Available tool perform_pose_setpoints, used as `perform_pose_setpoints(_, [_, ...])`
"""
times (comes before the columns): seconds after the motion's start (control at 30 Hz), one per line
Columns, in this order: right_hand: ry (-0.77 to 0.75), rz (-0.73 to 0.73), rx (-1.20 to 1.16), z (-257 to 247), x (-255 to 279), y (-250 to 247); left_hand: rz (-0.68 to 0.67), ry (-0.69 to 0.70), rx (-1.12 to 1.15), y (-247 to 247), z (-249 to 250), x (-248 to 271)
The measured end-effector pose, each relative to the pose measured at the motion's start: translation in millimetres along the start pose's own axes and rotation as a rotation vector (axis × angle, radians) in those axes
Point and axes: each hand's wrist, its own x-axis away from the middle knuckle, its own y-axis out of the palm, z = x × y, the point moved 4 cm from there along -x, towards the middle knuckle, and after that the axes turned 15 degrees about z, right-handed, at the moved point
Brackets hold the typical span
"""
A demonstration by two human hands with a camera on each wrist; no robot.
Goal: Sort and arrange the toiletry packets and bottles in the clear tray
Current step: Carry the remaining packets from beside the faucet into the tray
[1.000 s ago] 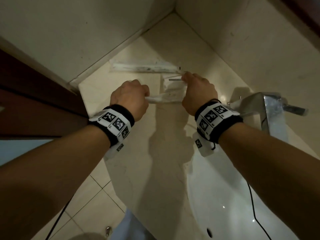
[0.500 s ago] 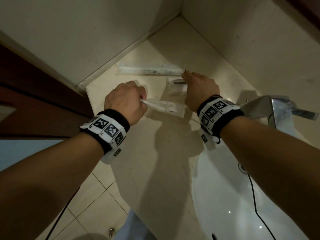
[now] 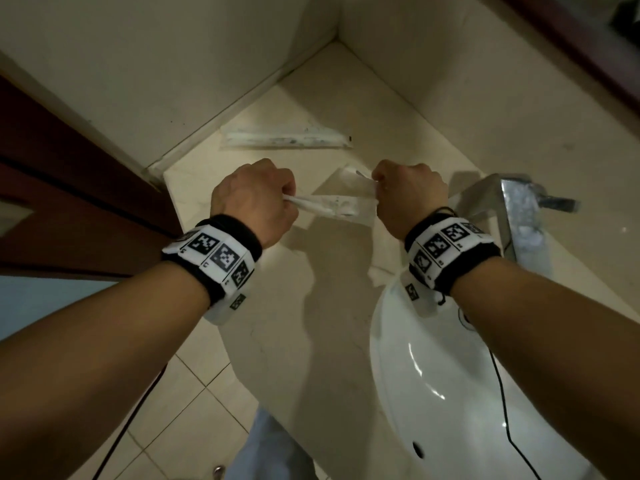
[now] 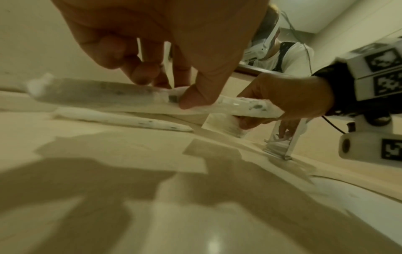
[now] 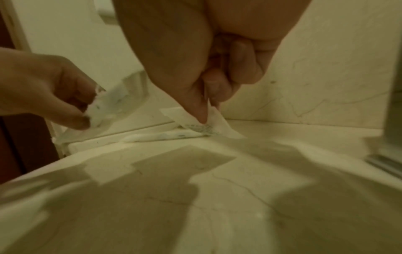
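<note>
My left hand (image 3: 287, 199) grips the left part of a long white toothbrush-style packet (image 3: 332, 209), held level above the marble counter; its thumb and fingers (image 4: 191, 96) pinch it in the left wrist view. My right hand (image 3: 375, 183) pinches a flat white sachet (image 5: 202, 123) by its top edge, with the lower corner hanging near the counter. The long packet's right end reaches the right hand; contact cannot be told. A second long packet (image 3: 287, 138) lies on the counter by the back wall. No clear tray shows in any view.
A white sink basin (image 3: 450, 375) sits at the right with a chrome faucet (image 3: 512, 216) behind it, and a black cable crosses the basin. Walls close off the corner behind. The counter (image 3: 294, 341) ends at the left beside a dark wooden door, with tiled floor below.
My right hand has picked the flat sachet up off the counter and drawn back with it. The left hand still holds the long packet and has shifted a little toward the right hand.
</note>
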Motion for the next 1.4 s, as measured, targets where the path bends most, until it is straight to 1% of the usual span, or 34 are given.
perform_pose_setpoints(0.2, [0.056,0.179,-0.089,33,45,-40,-0.01,0.095,0.006,-8,49,14])
perform_pose_setpoints(0.3, [0.109,0.308,-0.154,56,76,-60,0.003,0.167,0.045,-13,86,27])
perform_pose_setpoints(0.43, [0.142,0.434,-0.186,89,117,-89,0.033,0.248,0.085,-22,141,49])
perform_pose_setpoints(0.53, [0.184,0.491,-0.197,117,149,-115,0.049,0.307,0.112,-27,184,69])
perform_pose_setpoints(0.7, [0.235,0.572,-0.265,160,209,-148,0.031,0.395,0.144,-35,255,106])
perform_pose_setpoints(0.87, [0.278,0.651,-0.236,208,270,-178,0.022,0.51,0.159,-42,325,146])
perform_pose_setpoints(0.93, [0.329,0.642,-0.217,232,298,-186,0.013,0.568,0.174,-41,354,163])
perform_pose_setpoints(1.07, [0.418,0.726,-0.166,283,364,-196,-0.035,0.711,0.203,-31,416,203])
perform_pose_setpoints(1.17, [0.524,0.782,-0.109,322,420,-201,-0.094,0.782,0.209,-15,461,235])
perform_pose_setpoints(1.3, [0.7,0.82,-0.062,368,503,-199,-0.178,0.882,0.233,10,516,284])
perform_pose_setpoints(1.4, [0.808,0.806,-0.022,396,561,-189,-0.237,0.936,0.236,30,547,319])
